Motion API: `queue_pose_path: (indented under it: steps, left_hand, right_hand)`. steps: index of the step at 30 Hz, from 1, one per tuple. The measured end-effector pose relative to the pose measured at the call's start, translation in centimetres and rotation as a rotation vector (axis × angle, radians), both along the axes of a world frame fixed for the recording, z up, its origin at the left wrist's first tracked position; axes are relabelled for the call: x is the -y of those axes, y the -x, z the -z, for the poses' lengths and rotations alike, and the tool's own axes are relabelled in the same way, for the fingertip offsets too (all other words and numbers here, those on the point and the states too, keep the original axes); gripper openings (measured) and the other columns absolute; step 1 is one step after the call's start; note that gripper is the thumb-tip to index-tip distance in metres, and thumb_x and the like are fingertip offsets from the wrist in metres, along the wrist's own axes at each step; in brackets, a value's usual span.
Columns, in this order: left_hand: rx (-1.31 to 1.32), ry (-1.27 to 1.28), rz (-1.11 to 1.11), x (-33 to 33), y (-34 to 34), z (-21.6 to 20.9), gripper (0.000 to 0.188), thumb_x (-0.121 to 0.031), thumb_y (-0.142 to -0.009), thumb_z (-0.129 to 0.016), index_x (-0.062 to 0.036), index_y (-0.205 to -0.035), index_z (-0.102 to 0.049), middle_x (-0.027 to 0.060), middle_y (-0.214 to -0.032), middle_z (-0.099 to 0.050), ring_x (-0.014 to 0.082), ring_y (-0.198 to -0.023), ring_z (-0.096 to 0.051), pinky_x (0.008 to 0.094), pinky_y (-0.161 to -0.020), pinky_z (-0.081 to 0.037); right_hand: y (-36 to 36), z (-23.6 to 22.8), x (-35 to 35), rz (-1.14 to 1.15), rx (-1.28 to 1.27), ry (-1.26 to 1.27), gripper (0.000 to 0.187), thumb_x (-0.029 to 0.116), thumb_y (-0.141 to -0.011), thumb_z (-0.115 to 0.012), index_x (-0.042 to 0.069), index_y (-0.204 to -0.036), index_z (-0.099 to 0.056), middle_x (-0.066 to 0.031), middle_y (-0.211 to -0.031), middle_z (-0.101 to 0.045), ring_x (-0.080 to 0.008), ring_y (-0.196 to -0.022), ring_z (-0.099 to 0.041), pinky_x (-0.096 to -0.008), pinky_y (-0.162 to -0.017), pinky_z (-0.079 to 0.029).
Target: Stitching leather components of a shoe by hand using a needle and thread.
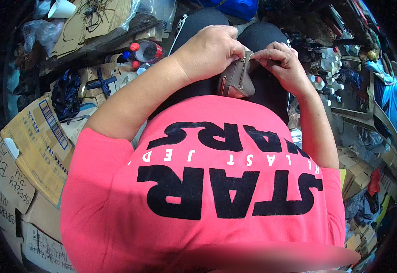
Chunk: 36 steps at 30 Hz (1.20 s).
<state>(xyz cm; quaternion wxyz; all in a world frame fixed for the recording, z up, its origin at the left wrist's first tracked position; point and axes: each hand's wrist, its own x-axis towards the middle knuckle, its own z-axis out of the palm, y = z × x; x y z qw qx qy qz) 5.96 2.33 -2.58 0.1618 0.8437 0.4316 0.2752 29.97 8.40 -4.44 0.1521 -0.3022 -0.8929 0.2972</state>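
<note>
Leather piece [235, 83]: brown, stitched, between the thighs of the dark trousers [263, 38].
Left hand [219, 49]: fingers pinching its far edge.
Right hand [284, 67]: fingers at the same edge; cannot tell whether gripping.
Bottle [149, 52]: red-capped, lying left.

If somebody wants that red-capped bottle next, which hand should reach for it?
Probably the left hand: the bottle lies on that side, nearer to it. The right hand would have to cross over. Both are at the brown piece, though.
</note>
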Motion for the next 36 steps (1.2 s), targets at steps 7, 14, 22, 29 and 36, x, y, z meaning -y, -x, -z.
queue_pose_path:
  steps: [7,14,22,29,36]
  left_hand:
    - [-0.013,0.034,-0.036,0.4,1.8,0.4,0.020,-0.006,-0.077,-0.070,-0.0155,-0.094,-0.075,0.0047,-0.074,-0.054,0.0225,-0.077,-0.055,0.0352,-0.069,-0.045]
    - [0.178,0.265,-0.076,-0.5,2.2,2.2,0.020,-0.005,-0.077,-0.071,-0.0163,-0.093,-0.076,0.0015,-0.073,-0.058,0.0176,-0.075,-0.054,0.0298,-0.070,-0.044]
    - [0.139,0.134,-0.066,-0.2,1.5,2.1,0.018,-0.005,-0.076,-0.071,-0.0145,-0.091,-0.076,0.0024,-0.073,-0.059,0.0203,-0.074,-0.055,0.0316,-0.071,-0.044]
    - [0.142,0.169,-0.067,0.6,2.0,1.0,0.021,-0.007,-0.078,-0.070,-0.0171,-0.096,-0.076,0.0026,-0.078,-0.057,0.0202,-0.077,-0.055,0.0317,-0.071,-0.044]
    - [0.079,0.133,-0.079,0.5,1.7,0.8,0.020,-0.008,-0.078,-0.071,-0.0176,-0.095,-0.076,0.0019,-0.076,-0.058,0.0202,-0.077,-0.055,0.0329,-0.071,-0.043]
  right_hand:
    - [-0.5,0.5,0.0,0.027,-0.074,0.160,0.021,0.012,-0.082,-0.069,0.023,-0.100,-0.075,0.0030,-0.078,-0.057,-0.0138,-0.085,-0.054,-0.0332,-0.086,-0.032]
    - [-0.4,1.4,0.0,0.056,-0.060,0.100,0.019,0.014,-0.083,-0.069,0.023,-0.099,-0.075,0.0038,-0.079,-0.060,-0.0140,-0.085,-0.054,-0.0340,-0.088,-0.031]
    - [-0.3,0.7,-0.1,0.043,-0.049,0.047,0.016,0.016,-0.083,-0.070,0.021,-0.097,-0.075,0.0043,-0.083,-0.063,-0.0148,-0.085,-0.056,-0.0347,-0.087,-0.033]
    - [-0.3,-0.5,-0.9,0.192,-0.145,0.092,0.019,0.022,-0.079,-0.074,0.017,-0.097,-0.074,-0.0040,-0.089,-0.064,-0.0203,-0.091,-0.059,-0.0344,-0.094,-0.036]
    - [-0.5,-1.8,-1.8,0.045,0.101,-0.021,0.012,0.020,-0.079,-0.072,0.011,-0.086,-0.069,-0.0046,-0.090,-0.061,-0.0233,-0.097,-0.055,-0.0413,-0.092,-0.034]
